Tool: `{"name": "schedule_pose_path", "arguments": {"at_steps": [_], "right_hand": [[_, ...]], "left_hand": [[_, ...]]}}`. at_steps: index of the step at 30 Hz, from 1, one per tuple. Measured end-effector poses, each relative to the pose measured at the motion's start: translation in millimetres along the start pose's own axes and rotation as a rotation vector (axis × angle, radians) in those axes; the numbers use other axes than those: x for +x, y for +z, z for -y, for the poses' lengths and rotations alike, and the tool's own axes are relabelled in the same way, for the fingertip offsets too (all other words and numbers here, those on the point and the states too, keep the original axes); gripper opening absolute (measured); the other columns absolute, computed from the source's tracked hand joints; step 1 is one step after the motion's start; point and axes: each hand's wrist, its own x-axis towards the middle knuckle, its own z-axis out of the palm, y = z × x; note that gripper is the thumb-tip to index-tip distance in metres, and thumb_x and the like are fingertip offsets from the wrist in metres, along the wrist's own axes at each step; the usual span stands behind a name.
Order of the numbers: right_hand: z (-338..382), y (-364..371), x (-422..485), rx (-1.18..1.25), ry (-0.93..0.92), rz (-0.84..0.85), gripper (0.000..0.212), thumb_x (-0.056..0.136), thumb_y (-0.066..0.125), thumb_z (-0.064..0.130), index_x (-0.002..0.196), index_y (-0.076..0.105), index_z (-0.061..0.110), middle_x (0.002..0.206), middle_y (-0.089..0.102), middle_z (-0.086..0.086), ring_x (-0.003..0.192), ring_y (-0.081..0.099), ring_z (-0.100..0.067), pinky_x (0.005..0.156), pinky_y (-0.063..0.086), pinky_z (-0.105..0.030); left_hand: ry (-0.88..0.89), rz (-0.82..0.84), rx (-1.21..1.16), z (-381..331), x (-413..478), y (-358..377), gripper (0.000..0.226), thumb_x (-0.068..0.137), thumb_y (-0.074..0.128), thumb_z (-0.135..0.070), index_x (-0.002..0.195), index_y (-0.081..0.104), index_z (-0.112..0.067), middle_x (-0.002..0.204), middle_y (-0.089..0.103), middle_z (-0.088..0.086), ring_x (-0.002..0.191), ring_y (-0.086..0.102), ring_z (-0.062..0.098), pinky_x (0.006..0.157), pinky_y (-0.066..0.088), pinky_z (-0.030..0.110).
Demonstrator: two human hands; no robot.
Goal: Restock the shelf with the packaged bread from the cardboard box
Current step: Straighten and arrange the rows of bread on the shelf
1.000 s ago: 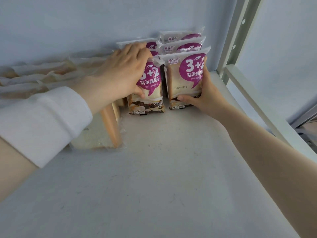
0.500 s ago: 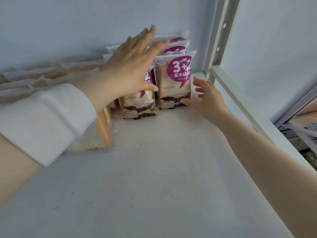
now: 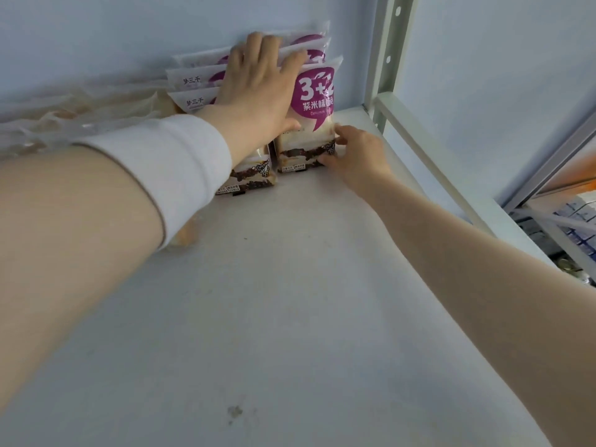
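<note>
Several purple-and-white bread packs stand upright in two rows at the back right of the white shelf (image 3: 274, 285). My left hand (image 3: 258, 95) lies flat with straight fingers across the tops of the rows, pressing on the packs. It covers most of the front left pack (image 3: 248, 180). My right hand (image 3: 358, 156) touches the lower right edge of the front right pack (image 3: 314, 101) with thumb and fingertips. More packs (image 3: 193, 80) of the left row show behind. No cardboard box is in view.
Clear-wrapped pale bread loaves (image 3: 80, 114) lie along the back wall at the left. A metal shelf post (image 3: 383, 59) and side rail (image 3: 429, 162) bound the shelf on the right. Other shelving with goods (image 3: 574, 227) shows lower right.
My left hand moved right and now presses flat on the packs. My right hand, which let go of the front right pack, touches its lower right edge again.
</note>
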Motion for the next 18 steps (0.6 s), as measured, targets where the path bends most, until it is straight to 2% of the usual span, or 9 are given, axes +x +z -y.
{"name": "schedule_pose_path", "arguments": {"at_steps": [3, 6, 9, 11, 15, 18], "right_hand": [[9.3, -19.0, -20.9, -0.184, 0.013, 0.067, 0.058, 0.090, 0.057, 0.035, 0.138, 0.038, 0.009, 0.136, 0.048, -0.012, 0.127, 0.042, -0.029, 0.095, 0.039, -0.035], [15.1, -35.7, -55.7, -0.399, 0.013, 0.078, 0.055, 0.091, 0.053, 0.038, 0.136, 0.039, 0.009, 0.136, 0.047, -0.013, 0.126, 0.043, -0.030, 0.093, 0.040, -0.036], [18.1, -49.7, -103.0, -0.517, 0.065, 0.066, 0.051, 0.092, 0.051, 0.038, 0.134, 0.043, 0.009, 0.133, 0.047, -0.013, 0.124, 0.044, -0.031, 0.091, 0.041, -0.037], [19.6, -55.9, -139.2, -0.560, 0.108, 0.043, 0.049, 0.093, 0.050, 0.037, 0.133, 0.045, 0.009, 0.134, 0.047, -0.013, 0.124, 0.044, -0.032, 0.091, 0.042, -0.037], [20.2, -55.6, -214.6, -0.646, 0.194, 0.040, 0.049, 0.095, 0.046, 0.038, 0.135, 0.045, 0.010, 0.136, 0.047, -0.014, 0.125, 0.045, -0.032, 0.095, 0.041, -0.039], [21.5, -55.6, -268.5, -0.664, 0.259, 0.056, 0.052, 0.095, 0.045, 0.040, 0.137, 0.042, 0.011, 0.137, 0.046, -0.013, 0.126, 0.044, -0.032, 0.095, 0.042, -0.039]], "left_hand": [[0.024, 0.041, 0.067, -9.3, -14.5, -17.2, 0.084, 0.084, 0.061, -0.042, 0.146, 0.017, -0.007, 0.151, 0.020, 0.023, 0.141, 0.016, 0.037, 0.115, 0.010, 0.053], [0.090, 0.086, 0.108, -21.0, -39.3, -33.3, 0.065, 0.091, 0.051, -0.040, 0.141, 0.028, -0.005, 0.145, 0.035, 0.021, 0.135, 0.030, 0.036, 0.112, 0.020, 0.051], [0.141, 0.150, 0.102, -30.1, -71.0, -41.6, 0.054, 0.091, 0.051, -0.038, 0.132, 0.039, -0.005, 0.136, 0.045, 0.020, 0.127, 0.040, 0.036, 0.105, 0.030, 0.048], [0.163, 0.177, 0.078, -36.3, -96.2, -45.4, 0.054, 0.090, 0.053, -0.038, 0.131, 0.040, -0.006, 0.135, 0.046, 0.019, 0.126, 0.042, 0.037, 0.103, 0.033, 0.048], [0.229, 0.263, 0.059, -50.5, -151.5, -49.4, 0.061, 0.092, 0.049, -0.043, 0.140, 0.034, -0.010, 0.143, 0.041, 0.014, 0.131, 0.039, 0.034, 0.103, 0.033, 0.045], [0.307, 0.297, 0.075, -64.2, -190.3, -58.4, 0.059, 0.093, 0.046, -0.045, 0.139, 0.035, -0.010, 0.138, 0.047, 0.014, 0.125, 0.044, 0.033, 0.101, 0.034, 0.043]]}}
